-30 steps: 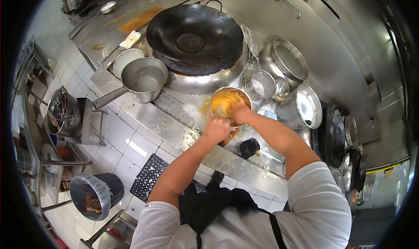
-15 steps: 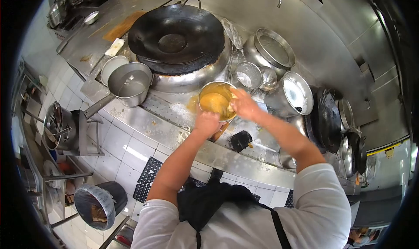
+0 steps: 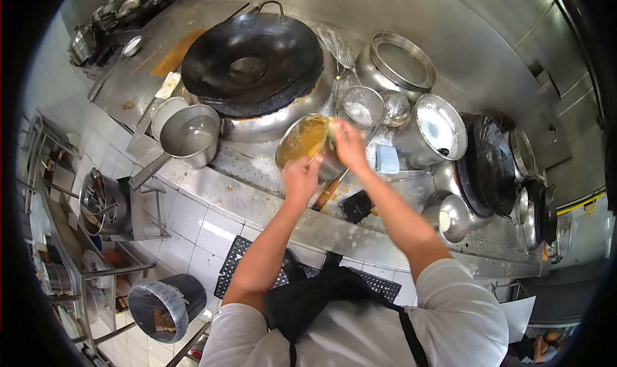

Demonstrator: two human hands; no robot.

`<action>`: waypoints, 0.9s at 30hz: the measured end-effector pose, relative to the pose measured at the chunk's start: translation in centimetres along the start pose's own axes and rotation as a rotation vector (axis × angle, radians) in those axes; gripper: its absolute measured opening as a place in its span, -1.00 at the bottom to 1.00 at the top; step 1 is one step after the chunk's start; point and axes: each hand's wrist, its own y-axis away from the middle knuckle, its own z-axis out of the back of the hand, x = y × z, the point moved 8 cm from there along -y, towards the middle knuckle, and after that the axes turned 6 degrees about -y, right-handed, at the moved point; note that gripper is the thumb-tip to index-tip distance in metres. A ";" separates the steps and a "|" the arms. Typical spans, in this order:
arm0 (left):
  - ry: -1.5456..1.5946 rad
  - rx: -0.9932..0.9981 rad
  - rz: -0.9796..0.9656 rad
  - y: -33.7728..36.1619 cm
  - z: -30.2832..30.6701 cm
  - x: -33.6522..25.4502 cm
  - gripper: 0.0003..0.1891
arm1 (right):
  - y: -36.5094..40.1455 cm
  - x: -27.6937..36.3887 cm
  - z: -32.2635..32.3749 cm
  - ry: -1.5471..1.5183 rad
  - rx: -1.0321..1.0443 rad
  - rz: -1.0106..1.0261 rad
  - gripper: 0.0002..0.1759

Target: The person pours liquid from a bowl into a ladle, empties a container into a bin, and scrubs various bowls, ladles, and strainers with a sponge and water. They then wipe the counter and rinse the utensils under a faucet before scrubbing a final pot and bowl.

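Observation:
A metal pot (image 3: 331,162) with yellow-orange batter (image 3: 302,145) coating its inside stands tilted toward the left over the counter. My left hand (image 3: 301,178) is closed on its near rim. At the pot's right rim, my right hand (image 3: 349,146) is closed around something pale and yellowish, smeared by motion, so I cannot make out its kind. Just below the pot lies a wooden handle (image 3: 326,194), its other end hidden. A black block-like object (image 3: 357,206) rests to the right of that handle.
A large black wok (image 3: 250,58) sits on a burner behind the pot. To the left is a saucepan (image 3: 189,135) of liquid. A strainer (image 3: 364,106), a large pot (image 3: 439,129), a blue cloth (image 3: 387,159) and a metal bowl (image 3: 454,219) are on the right. A lined bin (image 3: 168,308) stands on the floor.
The pot has tipped over to the left, its batter now lying along the left side. My right hand has moved from inside the pot's mouth to its right rim. The camera view has shifted slightly.

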 end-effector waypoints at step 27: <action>-0.151 0.145 -0.155 2.4 2.9 5.2 -0.59 | -0.3 -4.0 -9.0 -0.233 0.790 -0.431 -0.57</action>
